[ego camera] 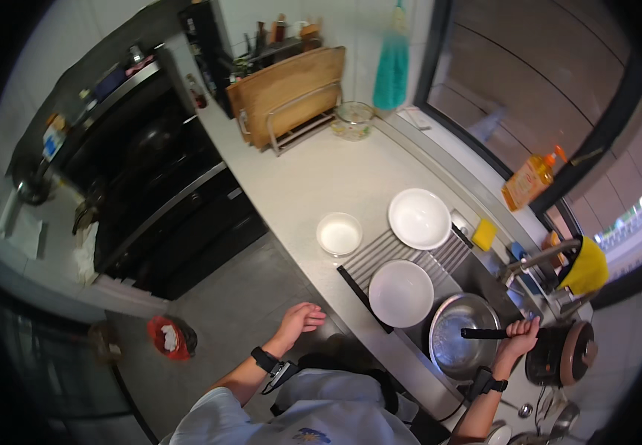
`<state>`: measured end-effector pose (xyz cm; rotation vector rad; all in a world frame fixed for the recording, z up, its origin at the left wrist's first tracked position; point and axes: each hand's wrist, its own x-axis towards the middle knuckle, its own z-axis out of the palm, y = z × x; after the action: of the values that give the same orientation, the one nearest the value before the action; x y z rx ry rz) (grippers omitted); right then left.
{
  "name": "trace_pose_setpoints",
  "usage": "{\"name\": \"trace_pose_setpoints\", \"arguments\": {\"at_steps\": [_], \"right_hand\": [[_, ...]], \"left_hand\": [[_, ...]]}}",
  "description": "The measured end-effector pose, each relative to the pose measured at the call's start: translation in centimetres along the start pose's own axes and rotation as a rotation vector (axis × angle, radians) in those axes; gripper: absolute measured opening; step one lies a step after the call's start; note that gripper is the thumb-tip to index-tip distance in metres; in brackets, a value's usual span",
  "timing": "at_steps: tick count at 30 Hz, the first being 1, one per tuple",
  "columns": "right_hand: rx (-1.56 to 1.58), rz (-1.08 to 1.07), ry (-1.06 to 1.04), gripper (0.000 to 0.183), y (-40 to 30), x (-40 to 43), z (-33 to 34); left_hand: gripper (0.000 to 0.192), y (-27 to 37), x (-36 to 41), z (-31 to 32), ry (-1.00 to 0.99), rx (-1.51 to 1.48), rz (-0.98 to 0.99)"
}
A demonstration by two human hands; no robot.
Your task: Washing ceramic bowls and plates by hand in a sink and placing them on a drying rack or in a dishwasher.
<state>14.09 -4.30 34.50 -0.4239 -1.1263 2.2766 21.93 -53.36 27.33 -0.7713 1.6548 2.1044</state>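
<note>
My right hand (520,336) is closed around a black, bar-shaped object (482,334), whose free end juts out over a stainless steel basin (464,361) in the sink. What this object is, I cannot tell. Away from the counter edge, my left hand (301,322) hangs above the floor with fingers slightly bent and nothing in it. A slatted metal draining rack (361,266) with black end strips spans part of the sink. One white bowl (401,293) sits on its near side, another white bowl (419,218) at its far side. A smaller white bowl (339,233) stands on the counter beside the rack.
A yellow sponge (484,234), a faucet (543,255) and an orange soap bottle (530,181) line the window side. An electric cooker (560,353) stands to the right. Cutting boards (287,97) and a glass bowl (353,120) are at the back. A red-lined bin (168,337) is on the floor.
</note>
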Motion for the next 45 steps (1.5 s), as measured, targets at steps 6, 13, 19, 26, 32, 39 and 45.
{"name": "trace_pose_setpoints", "arguments": {"at_steps": [6, 13, 19, 26, 32, 39, 45], "right_hand": [[-0.017, -0.096, -0.193, 0.045, -0.1, 2.6, 5.9], [0.108, -0.097, -0.468, 0.046, -0.2, 1.5, 20.7], [0.177, -0.112, -0.727, 0.045, 1.1, -3.0, 39.9], [0.167, 0.088, -0.95, 0.042, 10.9, -10.5, 62.9], [-0.003, 0.005, -0.959, 0.037, 16.8, -14.5, 81.7], [-0.034, -0.138, -0.862, 0.033, 28.4, -16.1, 95.6], [-0.275, -0.22, -0.723, 0.034, 39.9, -11.4, 100.0]], "left_hand": [[0.03, -3.5, -5.4, -2.9, 0.194, -0.082, -0.061], [0.015, -6.7, -8.4, -9.8, 0.455, -0.249, 0.11], [0.015, -5.4, -3.7, -17.9, 0.511, -0.259, 0.252], [0.019, -4.9, -5.2, -31.0, 0.689, -0.338, 0.304], [0.01, -5.6, -4.4, -37.4, 0.832, -0.126, 0.317], [0.013, -11.0, -2.9, -40.6, 0.953, -0.407, 0.257], [0.009, -5.2, -1.3, -44.7, 1.054, -0.443, 0.155]]}}
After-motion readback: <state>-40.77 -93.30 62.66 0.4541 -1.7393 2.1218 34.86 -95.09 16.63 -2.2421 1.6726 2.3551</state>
